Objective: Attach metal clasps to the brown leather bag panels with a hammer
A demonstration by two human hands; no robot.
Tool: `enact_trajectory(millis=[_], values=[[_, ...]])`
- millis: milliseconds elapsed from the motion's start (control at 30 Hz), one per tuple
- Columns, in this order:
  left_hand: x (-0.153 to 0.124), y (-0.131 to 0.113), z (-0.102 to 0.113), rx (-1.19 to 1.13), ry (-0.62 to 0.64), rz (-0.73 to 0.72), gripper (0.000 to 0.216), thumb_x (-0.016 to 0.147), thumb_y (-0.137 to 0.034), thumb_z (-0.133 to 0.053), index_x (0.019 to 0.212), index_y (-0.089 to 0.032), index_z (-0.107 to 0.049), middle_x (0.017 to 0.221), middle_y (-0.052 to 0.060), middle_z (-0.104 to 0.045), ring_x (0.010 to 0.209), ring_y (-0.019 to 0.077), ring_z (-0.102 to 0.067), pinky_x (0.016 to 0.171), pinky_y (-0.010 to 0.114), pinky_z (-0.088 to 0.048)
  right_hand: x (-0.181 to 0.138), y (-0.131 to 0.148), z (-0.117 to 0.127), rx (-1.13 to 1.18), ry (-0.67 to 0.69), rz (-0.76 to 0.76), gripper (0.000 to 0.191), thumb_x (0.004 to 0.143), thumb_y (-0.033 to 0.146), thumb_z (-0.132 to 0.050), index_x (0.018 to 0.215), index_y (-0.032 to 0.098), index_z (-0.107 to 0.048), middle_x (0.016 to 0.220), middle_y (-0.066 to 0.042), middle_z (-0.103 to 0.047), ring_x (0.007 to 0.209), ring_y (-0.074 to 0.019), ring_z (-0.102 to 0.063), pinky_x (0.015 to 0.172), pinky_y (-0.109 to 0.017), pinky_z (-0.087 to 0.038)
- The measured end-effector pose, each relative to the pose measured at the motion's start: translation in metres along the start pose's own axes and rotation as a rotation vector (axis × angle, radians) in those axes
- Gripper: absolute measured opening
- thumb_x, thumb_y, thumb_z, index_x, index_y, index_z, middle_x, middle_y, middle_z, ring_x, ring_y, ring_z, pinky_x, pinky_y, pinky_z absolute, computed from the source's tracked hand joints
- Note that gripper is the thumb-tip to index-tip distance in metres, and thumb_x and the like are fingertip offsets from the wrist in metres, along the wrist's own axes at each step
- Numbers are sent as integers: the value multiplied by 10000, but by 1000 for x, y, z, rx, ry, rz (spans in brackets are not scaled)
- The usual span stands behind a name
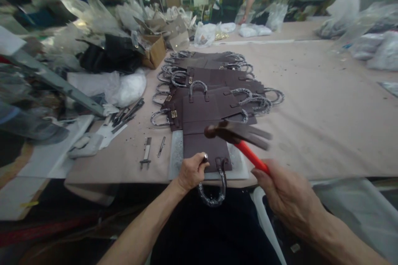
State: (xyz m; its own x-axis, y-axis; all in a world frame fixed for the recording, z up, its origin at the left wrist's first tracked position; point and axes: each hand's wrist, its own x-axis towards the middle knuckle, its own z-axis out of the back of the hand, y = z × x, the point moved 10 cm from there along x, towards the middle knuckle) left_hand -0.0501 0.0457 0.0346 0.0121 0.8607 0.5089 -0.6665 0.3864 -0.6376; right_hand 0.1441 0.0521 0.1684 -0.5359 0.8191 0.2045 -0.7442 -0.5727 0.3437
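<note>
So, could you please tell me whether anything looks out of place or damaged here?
Nothing looks plainly damaged, but the stacked brown panels lie askew, their wrapped handles pointing different ways, and the tabletop looks speckled in places.

Orange-red hammer handle [252, 157]; dark brown panel [203, 145]; pinkish-beige tabletop [329, 112].

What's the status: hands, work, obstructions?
Left hand gripping metal tool over brown panel. Right hand holding hammer aloft. Panel's wrapped handle overhangs table edge. No obstruction seen.
</note>
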Motion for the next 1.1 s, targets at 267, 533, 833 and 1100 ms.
enact_trajectory(millis=[267, 533, 833, 1100], values=[[-1, -1, -1, 8, 11, -13, 158, 878, -149, -620, 1019, -214, -649, 870, 39, -753, 771, 183, -748, 727, 269, -614, -2, 8, 22, -35, 27, -31, 346, 1024, 447, -352, 749, 264, -457, 472, 31, -465, 357, -147, -372, 445, -303, -198], [-1, 2, -1, 10, 6, 14, 108, 889, -153, -616, 979, -207, -644, 824, 32, -738, 752, 181, -741, 706, 259, -604, -11, 0, -11, -113, 152, 0, 356, 1026, 415, -335, 742, 250, -472, 477, 13, -481, 365, -148, -337, 467, -312, -132], [-1, -5, -2, 15, 11, -36, 97, 907, -154, -602, 987, -201, -629, 838, 25, -734, 762, 175, -737, 723, 255, -599, -27, -112, -49, 197, 273, -509, 373, 973, 472, -352, 692, 236, -416, 561, 5, -515, 521, -156, -490, 543, -275, -330], [-4, 6, -5, -19, 56, 31, 114, 927, -210, -611, 1034, -212, -649, 927, 39, -748, 867, 187, -747, 815, 282, -607, -31, -189, -88, 41, 196, -698, 217, 979, 336, -466, 960, 166, -600, 925, -145, -659, 849, -263, -638, 760, -371, -466]])
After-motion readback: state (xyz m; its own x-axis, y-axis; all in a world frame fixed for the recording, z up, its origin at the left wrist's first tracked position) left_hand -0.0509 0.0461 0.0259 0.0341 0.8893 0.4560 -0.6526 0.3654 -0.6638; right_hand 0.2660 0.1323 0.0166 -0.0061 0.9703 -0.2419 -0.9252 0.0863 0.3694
